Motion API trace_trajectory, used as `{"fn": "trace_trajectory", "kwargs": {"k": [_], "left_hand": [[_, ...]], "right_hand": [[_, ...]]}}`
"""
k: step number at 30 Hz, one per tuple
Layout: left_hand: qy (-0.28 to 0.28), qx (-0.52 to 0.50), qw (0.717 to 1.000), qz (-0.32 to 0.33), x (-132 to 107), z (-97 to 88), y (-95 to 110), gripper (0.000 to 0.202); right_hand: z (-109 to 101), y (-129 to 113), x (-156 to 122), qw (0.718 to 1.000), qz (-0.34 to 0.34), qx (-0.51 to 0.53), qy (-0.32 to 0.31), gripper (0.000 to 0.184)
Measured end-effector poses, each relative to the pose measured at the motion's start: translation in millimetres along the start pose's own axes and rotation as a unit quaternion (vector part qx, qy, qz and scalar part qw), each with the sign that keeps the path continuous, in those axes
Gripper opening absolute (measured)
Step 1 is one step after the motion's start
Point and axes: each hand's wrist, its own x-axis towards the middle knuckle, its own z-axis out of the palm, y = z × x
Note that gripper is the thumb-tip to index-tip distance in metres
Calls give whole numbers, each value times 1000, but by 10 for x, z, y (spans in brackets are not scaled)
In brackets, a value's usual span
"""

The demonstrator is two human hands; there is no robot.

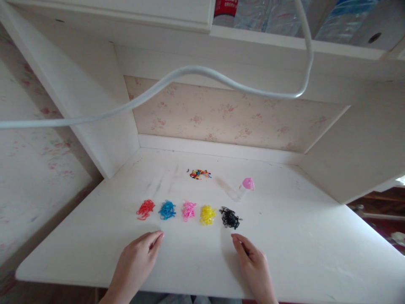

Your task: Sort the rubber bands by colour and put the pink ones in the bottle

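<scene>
My left hand (139, 256) rests near the front of the white table, fingers curled and thumb against the forefinger. It lies nearest to the red rubber bands (146, 210) and the blue rubber bands (167, 210), apart from both. Just in front of the black rubber bands (230, 218) is my right hand (252, 262), its thumb and forefinger closed together. Nothing shows in either hand. Between the blue and black piles lie pink rubber bands (189, 210) and yellow rubber bands (208, 215). Farther back sits a pile of mixed-colour bands (200, 174).
A small clear bottle with a pink cap (248, 183) stands behind the black pile. A white cable (196, 71) hangs across the upper view. White side panels and a shelf (284, 48) holding bottles (253, 14) enclose the table (303, 245).
</scene>
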Motion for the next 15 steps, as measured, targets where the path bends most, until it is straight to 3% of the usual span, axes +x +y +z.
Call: {"fn": "trace_trajectory", "kwargs": {"k": [7, 11, 15], "left_hand": [[48, -184, 982, 10, -117, 41, -173, 30], [73, -226, 971, -2, -148, 29, -175, 29], [94, -249, 964, -20, -151, 17, -153, 30]], "right_hand": [[-26, -79, 82, 999, 20, 27, -24, 46], [-25, -464, 276, 999, -26, -9, -32, 45], [237, -984, 677, 985, -103, -132, -39, 43]]}}
